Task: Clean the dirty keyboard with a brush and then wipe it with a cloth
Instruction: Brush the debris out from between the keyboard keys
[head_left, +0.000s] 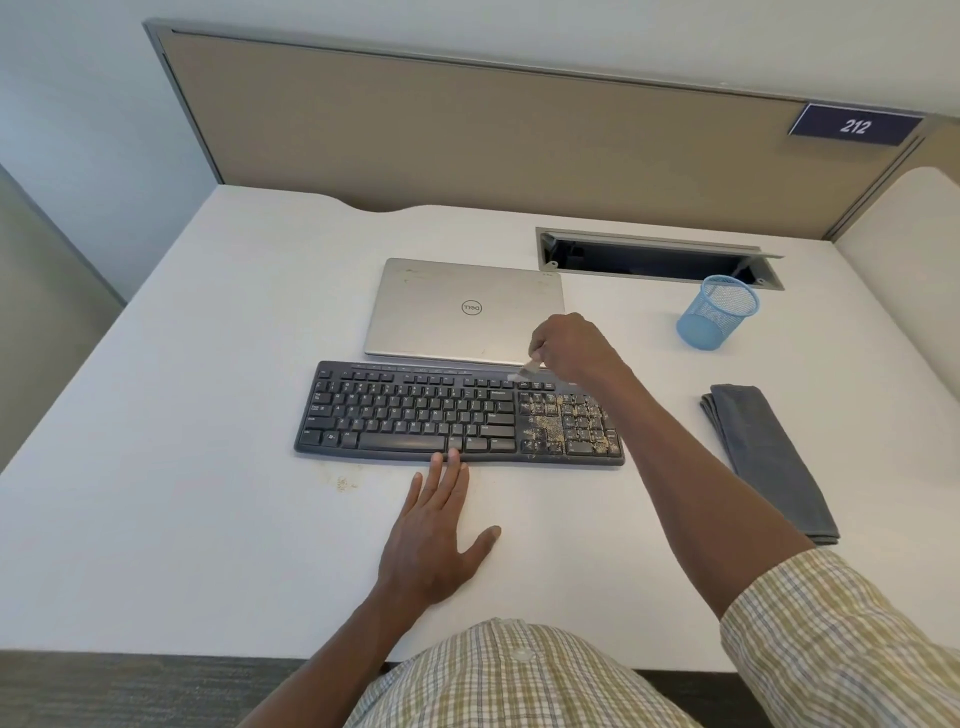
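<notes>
- The left hand (434, 525) is laid flat on the counter (208, 364), fingers straight and spread, with the fingertips touching the near edge of the keyboard (415, 415); it is judged to be placed there so that the keyboard is braced against sliding.
- The right hand (569, 345) is curled around a small pale brush (524, 370), which is held over the far edge of the keyboard, just above the number pad; the bristles are blurred, so contact cannot be told.
- Crumb-like dirt (550, 426) is seen gathered on the right part of the keyboard, over the arrow keys and number pad, while the letter keys at the left look mostly clean; brushing is judged to be unfinished.
- A closed laptop (457, 312) lies just beyond the keyboard's far edge, so little room is left for strokes away from the person.
- Open counter is left to the right of the keyboard, between it and the folded grey cloth (769, 457), which lies well apart and untouched.
- A blue mesh cup (717, 312) stands far right, near a cable slot (649, 257).
- A few specks (345, 484) are scattered on the counter near the keyboard's left end.
</notes>
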